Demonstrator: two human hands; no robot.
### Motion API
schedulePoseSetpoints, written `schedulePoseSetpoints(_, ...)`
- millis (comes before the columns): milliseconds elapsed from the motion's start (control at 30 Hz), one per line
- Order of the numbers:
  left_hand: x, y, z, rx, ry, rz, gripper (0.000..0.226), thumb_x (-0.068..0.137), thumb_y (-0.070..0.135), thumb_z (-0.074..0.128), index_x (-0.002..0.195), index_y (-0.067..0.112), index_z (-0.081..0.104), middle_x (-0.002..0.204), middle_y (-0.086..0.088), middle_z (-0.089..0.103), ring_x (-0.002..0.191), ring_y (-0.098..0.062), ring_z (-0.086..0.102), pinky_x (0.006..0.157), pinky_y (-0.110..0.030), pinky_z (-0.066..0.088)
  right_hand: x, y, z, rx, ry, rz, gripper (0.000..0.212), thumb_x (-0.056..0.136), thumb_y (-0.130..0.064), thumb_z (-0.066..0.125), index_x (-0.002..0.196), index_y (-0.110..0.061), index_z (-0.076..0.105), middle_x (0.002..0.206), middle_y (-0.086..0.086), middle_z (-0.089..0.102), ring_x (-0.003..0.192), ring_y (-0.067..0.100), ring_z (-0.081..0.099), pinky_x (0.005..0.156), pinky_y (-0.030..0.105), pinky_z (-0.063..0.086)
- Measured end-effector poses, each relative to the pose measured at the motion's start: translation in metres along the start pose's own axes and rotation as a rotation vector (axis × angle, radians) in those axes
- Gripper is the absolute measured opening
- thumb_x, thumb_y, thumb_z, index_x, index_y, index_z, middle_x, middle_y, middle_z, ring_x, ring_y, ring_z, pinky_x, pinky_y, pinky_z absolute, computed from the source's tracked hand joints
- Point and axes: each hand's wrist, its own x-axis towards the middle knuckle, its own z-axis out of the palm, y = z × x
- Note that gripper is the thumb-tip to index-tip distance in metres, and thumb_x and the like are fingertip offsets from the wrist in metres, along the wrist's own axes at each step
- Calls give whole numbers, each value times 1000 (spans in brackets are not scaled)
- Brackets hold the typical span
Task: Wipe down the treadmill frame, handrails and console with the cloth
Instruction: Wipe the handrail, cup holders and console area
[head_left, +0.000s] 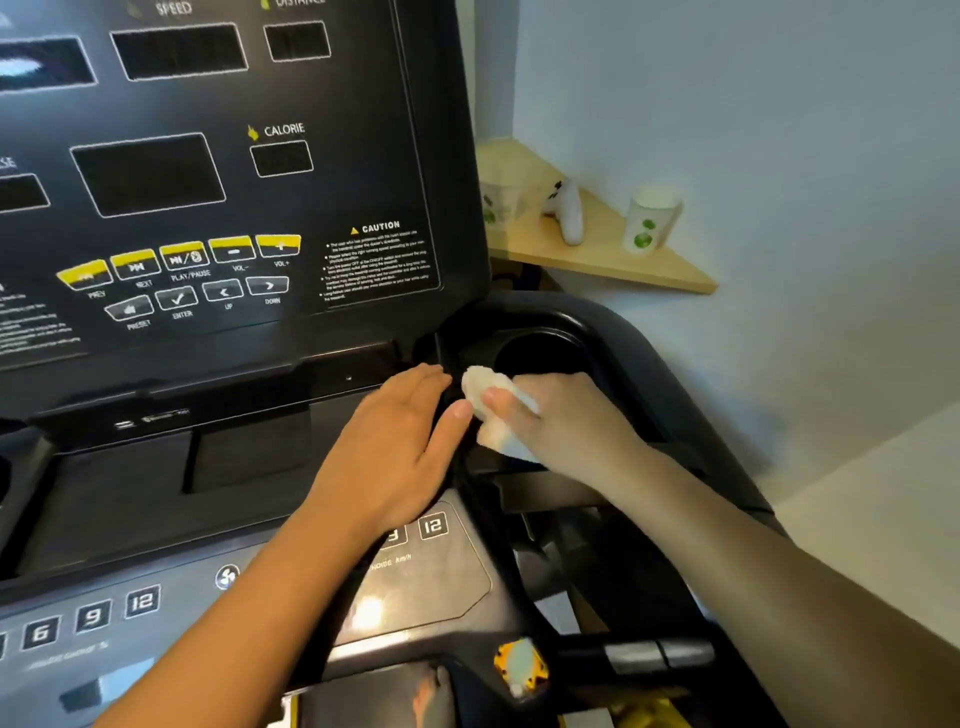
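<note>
The black treadmill console fills the left and centre, with dark displays and yellow buttons. My right hand grips a bunched white cloth against the black moulding just in front of the round cup holder at the console's right side. My left hand lies flat, fingers straight, on the console's lower ledge right beside the cloth, its thumb nearly touching it. A black handrail with a grey sensor grip runs along the bottom right.
A speed-key panel sits under my left wrist. A yellow safety-key knob is at the bottom centre. A wooden corner shelf on the white wall holds two paper cups and a white game controller.
</note>
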Motion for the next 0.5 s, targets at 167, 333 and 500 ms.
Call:
schedulePoseSetpoints(167,3,-1,1,64,-3,-13,79,93,63,11,140,15,52,149,-1,46,141,-13,35,116,-35,29,-21,67,-31,-192,60,49,42,93,-62,32,79,-28,52,63,-11,41,69,11,51,55,20,26)
schedulePoseSetpoints(333,4,3,1,122,-7,8,81,93,64,10,138,14,54,147,-3,48,139,-16,37,112,-32,29,-7,3,-25,-83,-51,-82,51,98,-57,33,67,-25,57,67,-5,57,65,8,54,58,26,32)
schedulePoseSetpoints(500,0,3,1,74,3,-11,82,92,65,7,137,17,56,149,-1,47,140,-14,36,112,-33,30,-4,2,-36,115,-208,-158,38,84,-61,60,104,-30,58,99,-9,61,92,11,59,74,30,49)
